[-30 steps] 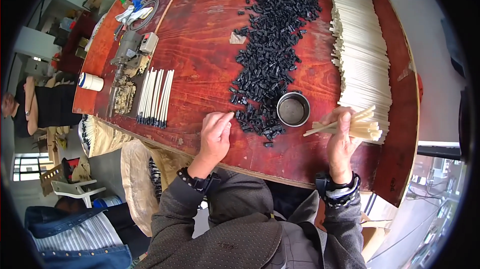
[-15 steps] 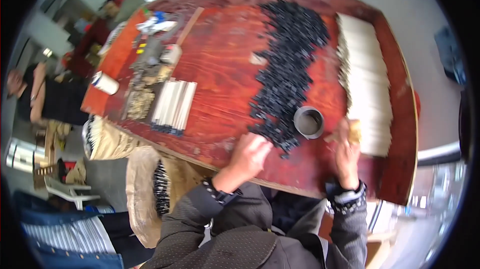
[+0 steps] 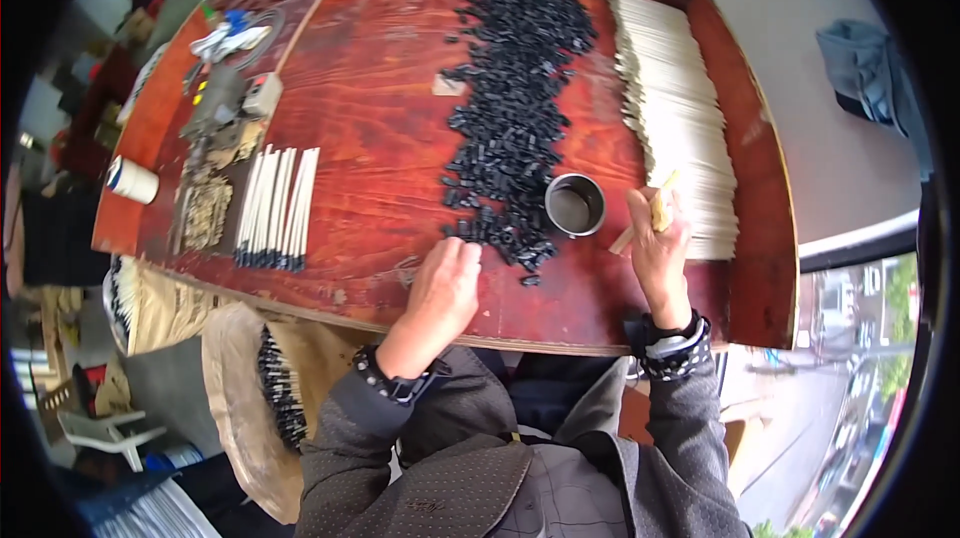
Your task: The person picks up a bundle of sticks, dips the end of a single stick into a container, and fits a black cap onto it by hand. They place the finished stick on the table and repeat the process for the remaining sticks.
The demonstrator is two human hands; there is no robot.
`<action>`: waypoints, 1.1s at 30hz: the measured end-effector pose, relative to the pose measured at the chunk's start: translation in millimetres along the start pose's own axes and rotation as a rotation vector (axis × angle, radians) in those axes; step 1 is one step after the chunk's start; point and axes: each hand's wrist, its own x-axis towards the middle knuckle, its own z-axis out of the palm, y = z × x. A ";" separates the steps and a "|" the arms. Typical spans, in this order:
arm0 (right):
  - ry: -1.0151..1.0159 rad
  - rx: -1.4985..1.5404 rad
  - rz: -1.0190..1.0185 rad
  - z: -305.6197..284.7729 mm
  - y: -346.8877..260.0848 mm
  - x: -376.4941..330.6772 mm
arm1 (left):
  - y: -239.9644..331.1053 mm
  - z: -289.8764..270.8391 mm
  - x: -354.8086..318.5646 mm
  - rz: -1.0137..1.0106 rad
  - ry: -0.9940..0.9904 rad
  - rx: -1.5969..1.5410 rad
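Observation:
My left hand is at the near left edge of a long heap of small black tube-like pieces. Its fingers are drawn together, and anything between the fingertips is hidden. My right hand is closed around a yellowish piece, beside the near end of a thick row of thin white sticks. A short pale strip sticks out to the left of that hand; whether it belongs to the yellowish piece I cannot tell. Between my hands, touching the heap's right side, stands a round metal cup.
Several white sticks with black ends lie at the left of the red wooden table. Beyond them are a white box, cable and rags. A white roll sits at the left edge. Below, a bag holds many black-tipped sticks.
The whole view has shifted, so the table appears further left and higher. My left hand has drawn slightly back from the heap; my right still grips the yellowish piece, now turned more upright.

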 end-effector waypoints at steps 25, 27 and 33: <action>0.071 -0.281 -0.278 12.2 -37.4 10.9 | 8.4 1.0 -3.1 -0.028 0.017 -0.155; 0.070 -0.339 -0.322 15.5 -26.0 10.4 | 9.4 4.3 -3.2 -0.047 0.019 -0.235; 0.147 0.363 0.091 8.5 -62.9 -3.5 | 20.2 6.8 -15.0 -0.320 -0.025 -0.866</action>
